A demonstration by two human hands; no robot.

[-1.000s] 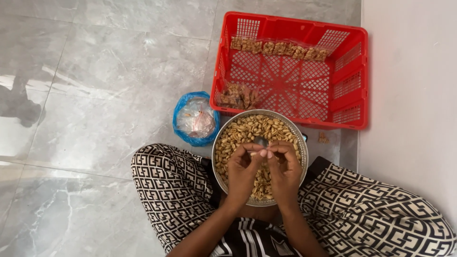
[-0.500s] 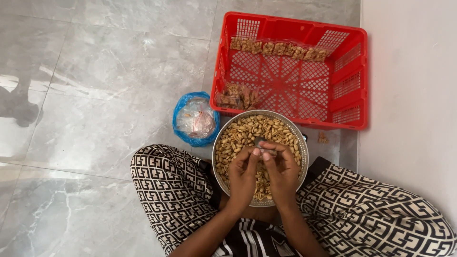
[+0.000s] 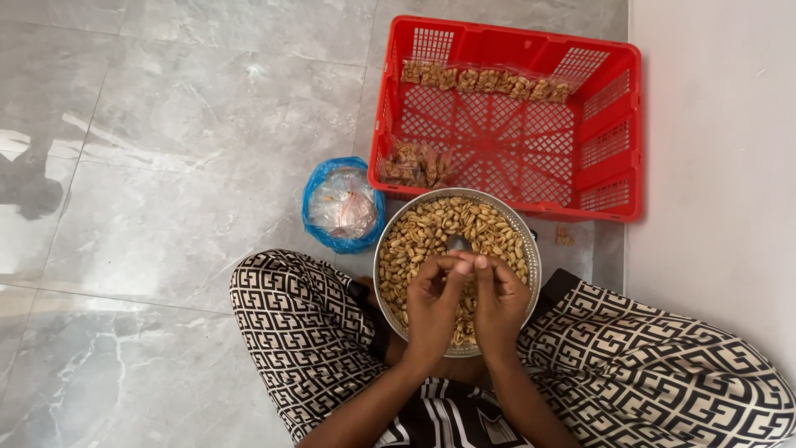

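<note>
While both hands pinch together, I work over the metal bowl of peanuts in my lap.
Left hand and right hand meet fingertip to fingertip, curled shut on something too small to tell; blue bag sits left of the bowl, red crate behind it, snack packets at its far wall.

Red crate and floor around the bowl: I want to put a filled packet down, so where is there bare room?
The red crate has open mesh between the packet row at its far wall and the small pile in its near left corner. Grey floor left of the blue bag is bare. Crowded: the bowl under left hand and right hand.
</note>
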